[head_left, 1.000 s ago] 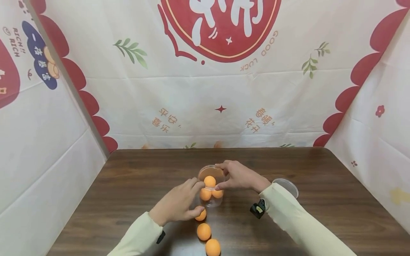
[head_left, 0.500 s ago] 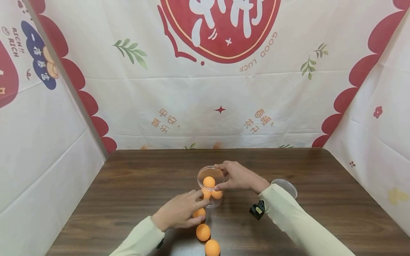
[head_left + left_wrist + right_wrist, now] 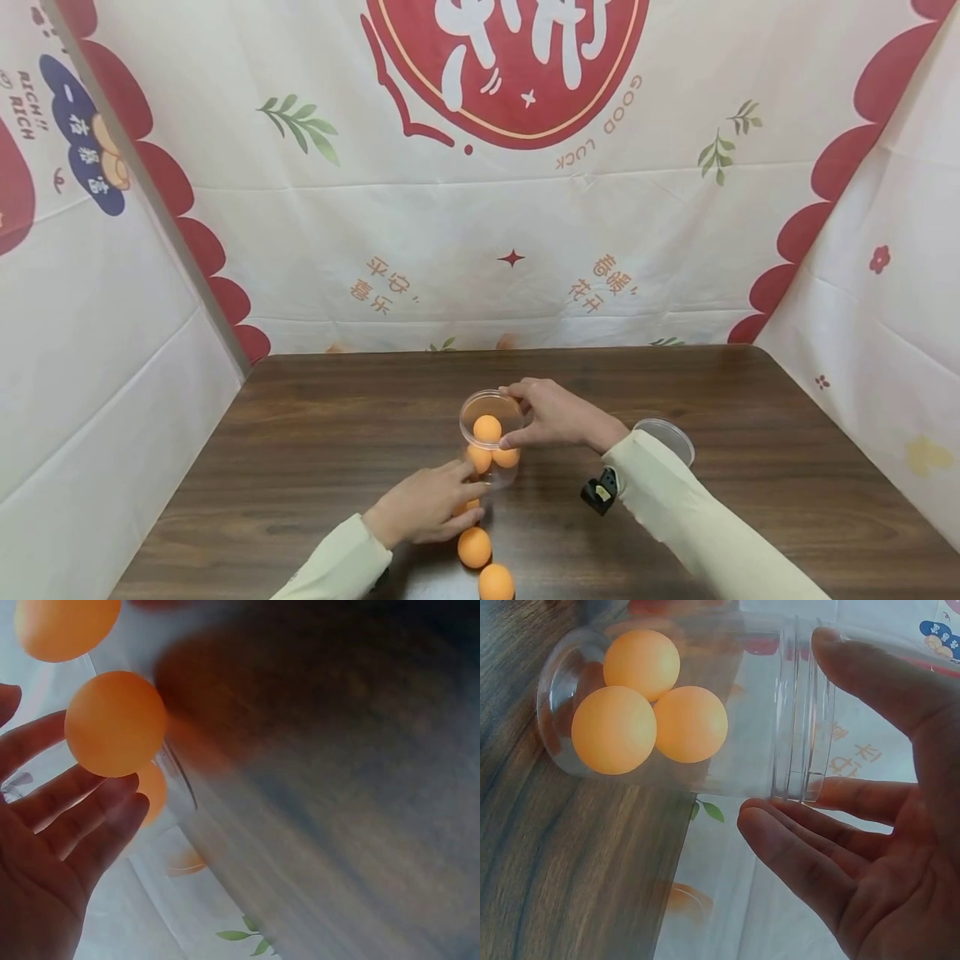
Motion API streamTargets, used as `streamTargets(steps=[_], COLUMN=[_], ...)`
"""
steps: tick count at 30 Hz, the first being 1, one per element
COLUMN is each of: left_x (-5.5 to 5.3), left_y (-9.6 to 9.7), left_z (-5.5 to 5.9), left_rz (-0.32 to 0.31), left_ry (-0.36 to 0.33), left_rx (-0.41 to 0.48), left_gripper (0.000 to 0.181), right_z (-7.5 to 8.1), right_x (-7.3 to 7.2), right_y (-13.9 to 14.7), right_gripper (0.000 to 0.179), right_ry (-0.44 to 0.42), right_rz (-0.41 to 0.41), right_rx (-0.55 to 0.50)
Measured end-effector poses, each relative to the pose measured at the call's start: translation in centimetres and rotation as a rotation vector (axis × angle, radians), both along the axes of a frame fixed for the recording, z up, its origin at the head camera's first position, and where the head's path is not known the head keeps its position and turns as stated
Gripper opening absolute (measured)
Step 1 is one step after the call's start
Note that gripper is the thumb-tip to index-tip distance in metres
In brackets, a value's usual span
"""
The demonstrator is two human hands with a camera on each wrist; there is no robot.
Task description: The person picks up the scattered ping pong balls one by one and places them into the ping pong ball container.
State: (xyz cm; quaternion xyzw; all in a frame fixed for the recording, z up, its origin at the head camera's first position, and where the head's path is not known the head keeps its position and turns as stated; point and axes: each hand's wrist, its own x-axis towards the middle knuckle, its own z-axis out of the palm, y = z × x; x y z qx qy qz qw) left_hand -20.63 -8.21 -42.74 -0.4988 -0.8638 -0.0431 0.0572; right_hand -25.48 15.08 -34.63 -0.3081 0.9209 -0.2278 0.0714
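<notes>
Behind, white cloth (image 3: 480, 217) w/ red & orange print; below, dark brown wood-grain table (image 3: 337, 417). Mid-table: clear plastic cylindrical jar (image 3: 750, 750), apparently upright, mouth open, w/ three smooth orange balls (image 3: 614, 730) inside near base. On jar rim, R hand (image 3: 555, 415): thumb one side, fingers curled on the other, grasping. Just beside jar, a single smooth orange ball (image 3: 116, 724), under L hand (image 3: 420, 504): fingers loosely extended about it, thumb apart in L wrist view, no firm pinch visible. For a good pick-up here, judging by pose: lower thumb, set it opp. index across the ball's widest part, squeeze lightly. Prob. slick & quick to roll, so best not to nudge from one side only. Meanwhile brace jar w/ R hand; prob. light, easily tipped. Avoid knocking nearest loose ball (image 3: 474, 547), round & orange, just beside L thumb. Farther toward person: second loose ball (image 3: 497, 582), same kind. Off to R: clear round flat plastic disc (image 3: 671, 435), prob. jar lid, on table, partly hidden by cream R sleeve (image 3: 697, 517).
</notes>
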Motion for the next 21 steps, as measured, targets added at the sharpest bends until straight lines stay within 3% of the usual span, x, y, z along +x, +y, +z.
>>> streamTargets(steps=[11, 21], left_x=[-0.4, -0.4], left_y=[0.2, 0.1], left_z=[-0.9, -1.1], left_rz=[-0.010, 0.008], left_ry=[0.029, -0.043], left_rx=[0.003, -0.049], left_gripper=[0.009, 0.012], right_z=[-0.2, -0.3], right_x=[-0.1, -0.2], right_y=[0.1, 0.2], right_gripper=[0.069, 0.072], right_ry=[0.009, 0.004], right_rz=[0.016, 0.008], right_rx=[-0.029, -0.032])
